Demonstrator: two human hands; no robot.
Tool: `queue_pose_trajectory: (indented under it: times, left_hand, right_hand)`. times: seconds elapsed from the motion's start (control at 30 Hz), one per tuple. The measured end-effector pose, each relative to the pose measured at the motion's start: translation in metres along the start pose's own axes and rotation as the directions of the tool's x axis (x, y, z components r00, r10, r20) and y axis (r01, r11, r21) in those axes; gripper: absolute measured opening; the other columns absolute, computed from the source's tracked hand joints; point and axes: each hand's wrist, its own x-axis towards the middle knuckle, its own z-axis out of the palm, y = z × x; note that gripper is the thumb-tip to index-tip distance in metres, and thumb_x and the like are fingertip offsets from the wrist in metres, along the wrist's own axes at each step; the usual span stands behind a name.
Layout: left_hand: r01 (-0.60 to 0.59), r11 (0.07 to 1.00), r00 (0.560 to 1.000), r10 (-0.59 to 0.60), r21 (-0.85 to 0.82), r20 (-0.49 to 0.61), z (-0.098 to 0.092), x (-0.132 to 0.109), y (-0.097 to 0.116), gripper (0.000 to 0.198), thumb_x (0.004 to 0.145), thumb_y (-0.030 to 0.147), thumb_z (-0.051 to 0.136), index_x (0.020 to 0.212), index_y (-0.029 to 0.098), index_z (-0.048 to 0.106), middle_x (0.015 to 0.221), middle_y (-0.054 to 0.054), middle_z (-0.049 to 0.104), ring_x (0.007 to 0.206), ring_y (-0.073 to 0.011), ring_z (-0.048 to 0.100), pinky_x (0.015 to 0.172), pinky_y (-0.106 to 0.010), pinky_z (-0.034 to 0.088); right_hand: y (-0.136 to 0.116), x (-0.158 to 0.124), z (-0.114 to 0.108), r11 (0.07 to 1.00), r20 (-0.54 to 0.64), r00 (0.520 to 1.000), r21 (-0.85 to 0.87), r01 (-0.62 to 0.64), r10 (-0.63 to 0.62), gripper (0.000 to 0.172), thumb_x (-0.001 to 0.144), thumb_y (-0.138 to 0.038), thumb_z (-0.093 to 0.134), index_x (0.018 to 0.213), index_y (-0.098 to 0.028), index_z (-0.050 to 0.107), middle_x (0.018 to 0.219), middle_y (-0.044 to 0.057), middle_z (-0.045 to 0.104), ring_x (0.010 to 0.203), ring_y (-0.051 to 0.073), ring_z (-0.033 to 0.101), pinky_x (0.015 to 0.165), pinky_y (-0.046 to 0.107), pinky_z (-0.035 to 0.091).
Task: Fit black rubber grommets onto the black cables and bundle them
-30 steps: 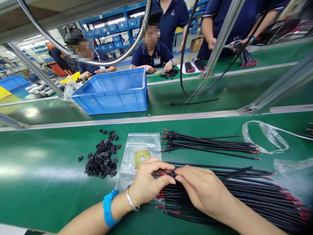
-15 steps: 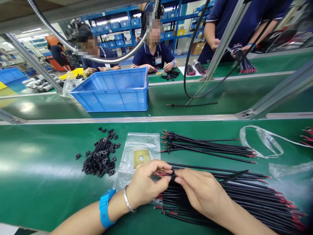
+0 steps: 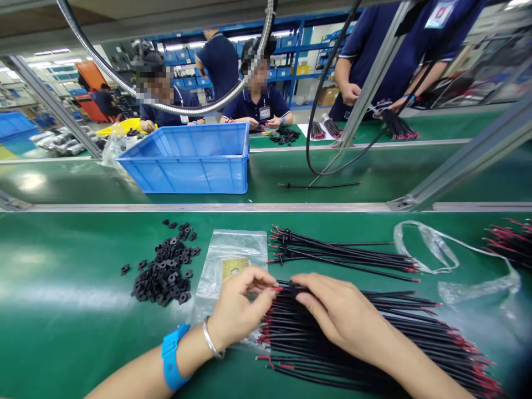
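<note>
My left hand, with a silver bangle and a blue wristband, pinches the red wire end of a black cable near the bench's middle. Just right of it, my right hand grips the same cable at a small black part near its end. Under both hands lies a wide bundle of black cables with red ends. Behind them is a smaller group of cables carrying black parts. A yellowish square plate rests on a clear plastic bag, partly behind my left hand.
Small black parts are heaped on the green bench at left. A blue bin stands beyond the metal rail. Plastic strips and more cables lie at right. People work across the bench.
My hands have moved slightly apart, and the left fingers now sit at the red wire tip. The camera view has shifted a little. Another person's back now shows behind the seated workers.
</note>
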Motion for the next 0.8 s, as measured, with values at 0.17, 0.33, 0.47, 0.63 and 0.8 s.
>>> queue_pose_trajectory:
  times: [0.17,0.33,0.47,0.63,0.8]
  left_hand:
    - [-0.064,0.998,0.985,0.065,0.013,-0.157,-0.013,0.01,-0.004,0.006,0.083,0.019,0.061,0.079,0.018,0.064,0.085,-0.006,0.07,0.079,-0.0164,0.067,0.071,-0.028,0.055]
    - [-0.125,0.982,0.977,0.147,0.144,-0.157,-0.023,0.013,0.0,0.008,0.082,0.015,0.059,0.076,0.019,0.064,0.084,-0.005,0.069,0.082,-0.018,0.067,0.073,-0.03,0.054]
    - [-0.147,0.957,0.972,0.187,0.251,-0.141,-0.029,0.014,-0.004,0.011,0.082,0.015,0.058,0.076,0.02,0.064,0.085,-0.004,0.07,0.087,-0.019,0.067,0.078,-0.032,0.053]
    - [-0.169,0.943,0.971,0.209,0.286,-0.117,-0.035,0.018,-0.01,0.012,0.083,0.013,0.057,0.076,0.02,0.064,0.086,-0.003,0.069,0.087,-0.0178,0.066,0.079,-0.031,0.052]
    - [-0.206,0.928,0.961,0.251,0.31,-0.113,-0.036,0.017,-0.009,0.013,0.083,0.011,0.057,0.077,0.02,0.064,0.087,-0.003,0.07,0.086,-0.0165,0.065,0.079,-0.03,0.051]
  right_hand:
    - [0.039,0.007,-0.003,0.976,-0.221,0.975,-0.205,-0.07,0.024,0.019,0.096,-0.021,0.044,0.103,-0.016,0.061,0.094,0.007,0.07,0.085,0.018,0.066,0.079,0.03,0.053]
    - [0.055,0.023,0.008,0.95,-0.22,0.973,-0.284,-0.132,0.07,0.022,0.096,-0.022,0.045,0.105,-0.018,0.065,0.094,0.007,0.071,0.086,0.02,0.065,0.08,0.033,0.05]
    - [0.052,0.042,0.015,0.924,-0.138,0.985,-0.351,-0.15,0.107,0.02,0.095,-0.021,0.049,0.105,-0.019,0.066,0.089,0.007,0.07,0.082,0.02,0.062,0.074,0.033,0.046]
    - [0.056,0.049,0.009,0.901,-0.039,0.99,-0.412,-0.139,0.134,0.022,0.091,-0.027,0.058,0.109,-0.017,0.065,0.096,0.011,0.068,0.091,0.025,0.056,0.074,0.036,0.041]
    - [0.066,0.031,-0.007,0.901,0.023,0.986,-0.409,-0.144,0.167,0.019,0.088,-0.017,0.057,0.105,-0.017,0.066,0.098,0.011,0.066,0.093,0.026,0.053,0.079,0.038,0.042]
